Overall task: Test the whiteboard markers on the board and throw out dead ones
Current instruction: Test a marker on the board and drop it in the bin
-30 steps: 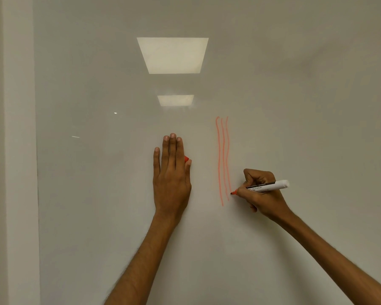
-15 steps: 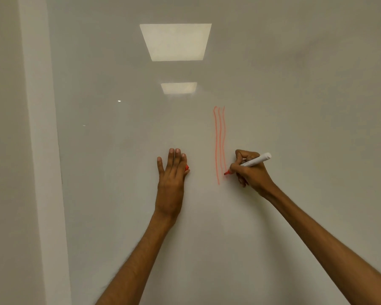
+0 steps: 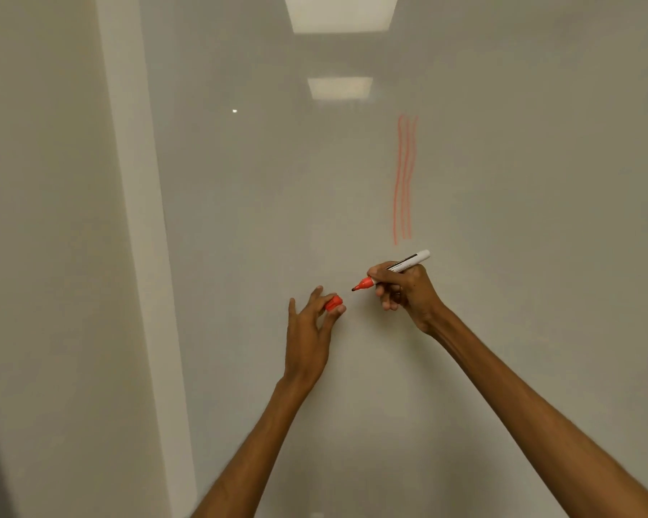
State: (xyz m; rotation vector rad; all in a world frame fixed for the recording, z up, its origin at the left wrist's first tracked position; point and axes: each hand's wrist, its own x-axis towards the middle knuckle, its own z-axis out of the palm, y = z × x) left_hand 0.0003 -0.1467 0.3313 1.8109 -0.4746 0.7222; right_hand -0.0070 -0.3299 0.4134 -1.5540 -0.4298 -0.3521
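A: What's obscured?
B: The mid-barrel of the red marker (image 3: pixel 408 261) is under the right hand (image 3: pixel 404 289), whose fingers are curled tight around it. Label print is too small to read. The red cap (image 3: pixel 333 303) is half covered by the left hand (image 3: pixel 309 327), pinched between thumb and fingertips with the little finger splayed out. Can't tell which way the cap's opening faces. Both forearms are cut off at the bottom edge, and the upper light reflection (image 3: pixel 341 11) is clipped at the top.
A: Marker orientation?
B: Long axis diagonal. The nib points down-left out of the grip, toward the cap. The white butt end sticks out up-right. Nib and cap are near, not touching. Can't tell whether the nib touches the whiteboard (image 3: pixel 520 218).
A: Anything else near the grip?
B: Three wavy red lines (image 3: pixel 404 177) on the board, above the right-hand grip, lower ends just above the marker's butt end. A pale vertical strip (image 3: pixel 139 218) sits well left of the left hand.
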